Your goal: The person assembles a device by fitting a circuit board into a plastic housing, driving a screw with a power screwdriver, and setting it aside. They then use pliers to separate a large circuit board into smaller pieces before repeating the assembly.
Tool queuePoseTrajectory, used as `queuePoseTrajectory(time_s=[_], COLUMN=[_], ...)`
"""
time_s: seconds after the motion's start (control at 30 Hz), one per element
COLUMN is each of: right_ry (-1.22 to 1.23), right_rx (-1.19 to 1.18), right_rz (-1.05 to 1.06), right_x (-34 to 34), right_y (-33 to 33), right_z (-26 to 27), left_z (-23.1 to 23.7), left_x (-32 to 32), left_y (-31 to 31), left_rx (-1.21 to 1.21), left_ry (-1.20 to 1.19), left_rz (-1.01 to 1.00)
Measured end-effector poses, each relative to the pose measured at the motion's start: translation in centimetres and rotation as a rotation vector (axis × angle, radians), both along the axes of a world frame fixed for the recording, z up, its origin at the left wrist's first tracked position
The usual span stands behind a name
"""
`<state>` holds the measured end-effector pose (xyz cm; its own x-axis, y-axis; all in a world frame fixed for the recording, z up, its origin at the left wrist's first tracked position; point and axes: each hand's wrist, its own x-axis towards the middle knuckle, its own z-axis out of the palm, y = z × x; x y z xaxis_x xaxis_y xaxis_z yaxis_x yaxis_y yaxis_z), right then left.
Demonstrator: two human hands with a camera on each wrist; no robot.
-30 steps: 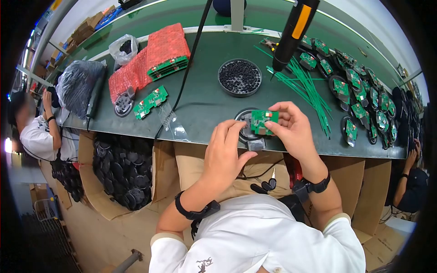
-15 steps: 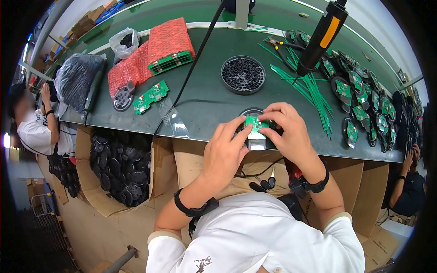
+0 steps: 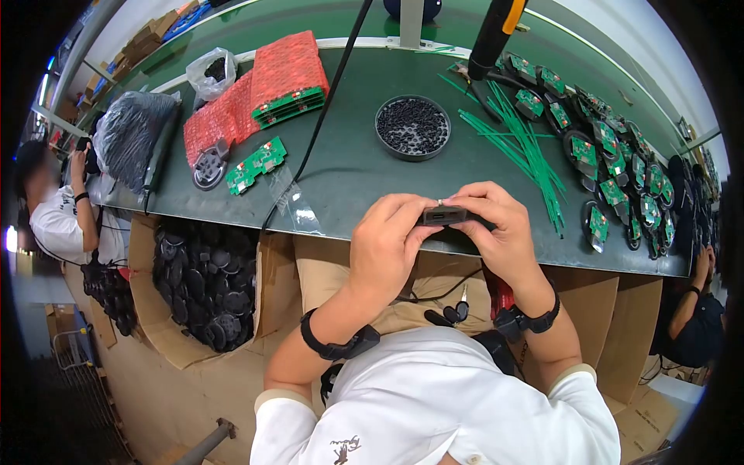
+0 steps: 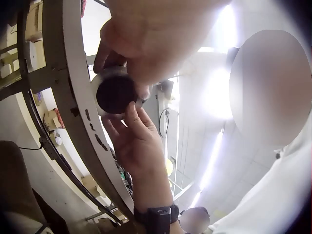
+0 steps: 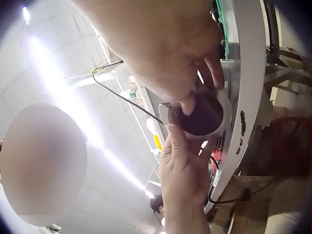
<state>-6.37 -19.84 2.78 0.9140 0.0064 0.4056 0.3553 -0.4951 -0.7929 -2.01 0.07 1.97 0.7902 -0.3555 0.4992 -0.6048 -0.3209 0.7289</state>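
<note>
My left hand (image 3: 384,240) and right hand (image 3: 500,225) grip a round black plastic housing (image 3: 443,216) from both sides, at the bench's front edge. It is tilted up, so the head view shows mainly its dark end block. Both wrist views show the dark round face (image 4: 116,95) within a paler rim, with thumbs pressed at its edge and fingers behind. In the right wrist view, the same disc (image 5: 202,114) lies between the two hands. The green circuit board in the housing is mostly hidden behind fingers.
A dish of small black parts (image 3: 413,128) stands ahead. Right of it lie green strips (image 3: 519,147) and many board-fitted housings (image 3: 612,155). An electric screwdriver (image 3: 494,39) hangs overhead. Loose boards (image 3: 257,165) and red bubble wrap (image 3: 287,70) lie left; a carton of black housings (image 3: 208,287) stands below.
The green board went from my right hand's pinch onto the housing, with both hands pressing there. Since then the housing has been tilted up on edge. The hanging screwdriver has swung about.
</note>
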Motion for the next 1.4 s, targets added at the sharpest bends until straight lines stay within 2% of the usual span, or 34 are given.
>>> queuePoseTrajectory(time_s=[0.4, 0.7, 1.17, 1.4], right_ry=[-0.02, -0.074, -0.148, -0.106], right_rx=[0.005, 0.004, -0.054, -0.033], right_rz=[-0.01, -0.03, 0.059, 0.096], right_x=[-0.3, -0.3, 0.4, 0.5], right_y=[0.4, 0.7, 0.0, -0.1], right_z=[-0.6, -0.9, -1.1, -0.7], left_z=[-0.9, -1.2, -1.0, -1.0], left_x=[-0.3, -0.4, -0.4, -0.1], left_y=[-0.4, -0.5, 0.0, 0.2], left_rx=[-0.091, -0.056, -0.141, -0.175], left_ry=[-0.104, -0.193, -0.058, -0.016], left_rz=[0.041, 0.079, 0.001, -0.021])
